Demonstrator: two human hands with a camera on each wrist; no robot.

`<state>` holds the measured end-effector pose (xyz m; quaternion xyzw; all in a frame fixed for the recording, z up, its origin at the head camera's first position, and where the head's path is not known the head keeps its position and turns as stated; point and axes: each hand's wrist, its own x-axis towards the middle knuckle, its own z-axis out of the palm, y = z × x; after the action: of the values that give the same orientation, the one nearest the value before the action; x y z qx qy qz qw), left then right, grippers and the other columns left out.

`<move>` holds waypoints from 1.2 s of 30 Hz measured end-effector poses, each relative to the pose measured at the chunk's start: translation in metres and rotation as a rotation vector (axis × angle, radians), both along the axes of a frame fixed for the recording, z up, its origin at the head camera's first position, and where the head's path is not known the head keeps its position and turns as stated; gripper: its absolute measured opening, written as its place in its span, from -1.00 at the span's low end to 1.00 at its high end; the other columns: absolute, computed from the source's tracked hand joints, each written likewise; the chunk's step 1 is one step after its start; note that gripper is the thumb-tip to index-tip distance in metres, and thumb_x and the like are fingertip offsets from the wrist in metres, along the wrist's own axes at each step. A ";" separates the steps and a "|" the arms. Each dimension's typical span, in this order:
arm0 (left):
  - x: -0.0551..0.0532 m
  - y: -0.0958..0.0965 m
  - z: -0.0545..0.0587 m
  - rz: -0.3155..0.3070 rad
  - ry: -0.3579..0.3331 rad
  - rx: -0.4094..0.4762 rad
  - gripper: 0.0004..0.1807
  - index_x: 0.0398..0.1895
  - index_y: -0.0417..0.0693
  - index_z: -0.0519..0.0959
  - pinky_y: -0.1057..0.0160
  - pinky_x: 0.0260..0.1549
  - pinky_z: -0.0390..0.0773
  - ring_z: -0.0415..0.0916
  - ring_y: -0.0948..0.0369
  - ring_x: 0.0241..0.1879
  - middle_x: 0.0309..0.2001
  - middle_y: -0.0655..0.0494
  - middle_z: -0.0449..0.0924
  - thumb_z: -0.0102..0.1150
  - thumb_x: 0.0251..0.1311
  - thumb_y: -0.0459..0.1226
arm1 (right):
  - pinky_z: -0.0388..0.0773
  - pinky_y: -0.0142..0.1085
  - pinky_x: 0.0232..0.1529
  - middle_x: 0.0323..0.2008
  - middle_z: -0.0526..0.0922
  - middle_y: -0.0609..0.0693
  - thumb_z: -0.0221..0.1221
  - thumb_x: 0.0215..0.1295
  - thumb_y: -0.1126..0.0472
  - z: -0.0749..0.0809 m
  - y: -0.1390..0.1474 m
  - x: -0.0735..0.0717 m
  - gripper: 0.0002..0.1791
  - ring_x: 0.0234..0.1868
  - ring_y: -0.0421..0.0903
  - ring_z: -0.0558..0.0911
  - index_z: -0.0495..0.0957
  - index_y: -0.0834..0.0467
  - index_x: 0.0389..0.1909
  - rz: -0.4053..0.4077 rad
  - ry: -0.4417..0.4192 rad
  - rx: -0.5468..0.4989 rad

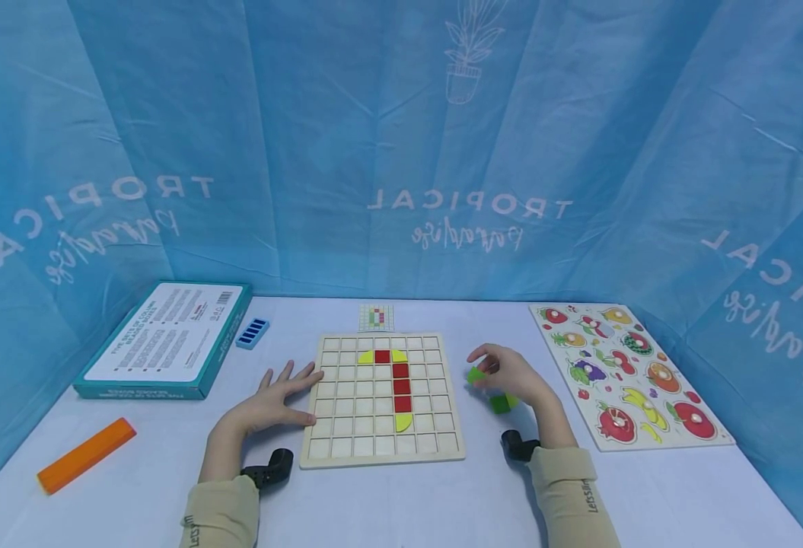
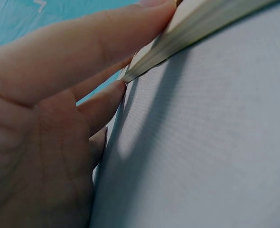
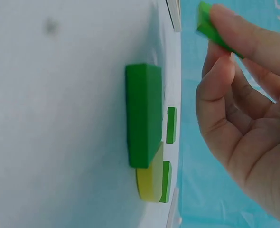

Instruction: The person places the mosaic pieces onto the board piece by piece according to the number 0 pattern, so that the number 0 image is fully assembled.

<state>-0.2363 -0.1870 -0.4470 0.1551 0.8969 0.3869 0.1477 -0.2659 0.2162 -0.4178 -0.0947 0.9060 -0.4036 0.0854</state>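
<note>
A wooden grid board [image 1: 353, 447] lies in the middle of the table, with red squares [image 1: 402, 387] and yellow rounded pieces [image 1: 403, 422] in some of its cells. My left hand [image 1: 271, 402] has its fingers spread, and thumb and fingertips touch the board's left edge. In the left wrist view the thumb [image 2: 83, 47] meets the board's side. To the right of the board, my right hand [image 1: 511, 373] pinches a green block [image 3: 209, 23] between thumb and finger, above the table. Beneath it lie green blocks [image 3: 144, 116] and a yellow rounded piece [image 3: 151, 183].
A small pattern card [image 1: 377, 318] lies behind the board. On the left are a teal-edged box [image 1: 168, 335], a blue slotted piece [image 1: 253, 333] and an orange bar [image 1: 87, 455]. A fruit puzzle board [image 1: 630, 373] lies on the right. Blue curtain surrounds the table.
</note>
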 end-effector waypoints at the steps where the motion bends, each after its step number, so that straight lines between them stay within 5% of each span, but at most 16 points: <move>1: 0.000 0.000 0.000 0.000 0.000 0.000 0.00 0.36 -0.13 0.18 -0.16 0.28 -0.62 -0.50 -0.18 0.40 0.43 -0.17 -0.11 0.37 -0.21 0.00 | 0.46 -0.30 -0.31 -0.38 0.54 0.01 0.30 0.03 0.35 0.001 0.000 0.000 -0.66 -0.35 -0.09 0.49 0.52 0.17 -0.12 -0.007 -0.002 -0.011; 14: 0.001 0.000 0.000 -0.001 -0.002 0.005 0.00 0.36 -0.14 0.18 -0.17 0.28 -0.63 -0.52 -0.18 0.40 0.43 -0.17 -0.12 0.37 -0.21 -0.02 | 0.53 -0.27 -0.30 -0.44 0.52 0.03 0.32 0.06 0.21 0.012 -0.024 0.002 -0.69 -0.40 -0.08 0.50 0.46 0.16 -0.20 -0.142 -0.043 -0.158; 21: 0.000 -0.001 0.001 0.001 -0.001 0.007 0.00 0.36 -0.14 0.17 -0.17 0.28 -0.63 -0.51 -0.18 0.40 0.42 -0.18 -0.11 0.38 -0.20 -0.02 | 0.55 -0.10 -0.17 -0.41 0.56 0.05 0.30 0.09 0.19 0.019 -0.043 0.008 -0.69 -0.29 0.11 0.56 0.47 0.19 -0.17 -0.107 -0.083 -0.260; 36: -0.001 -0.001 0.000 -0.002 -0.010 0.016 0.00 0.36 -0.14 0.17 -0.17 0.28 -0.63 -0.52 -0.17 0.40 0.43 -0.16 -0.11 0.38 -0.20 -0.03 | 0.56 -0.12 -0.20 -0.42 0.53 0.03 0.31 0.07 0.23 0.020 -0.065 0.014 -0.72 -0.31 0.13 0.56 0.52 0.19 -0.20 -0.036 -0.128 -0.309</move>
<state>-0.2370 -0.1878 -0.4469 0.1553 0.8928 0.3949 0.1513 -0.2514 0.1510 -0.3983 -0.0646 0.8275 -0.5447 0.1199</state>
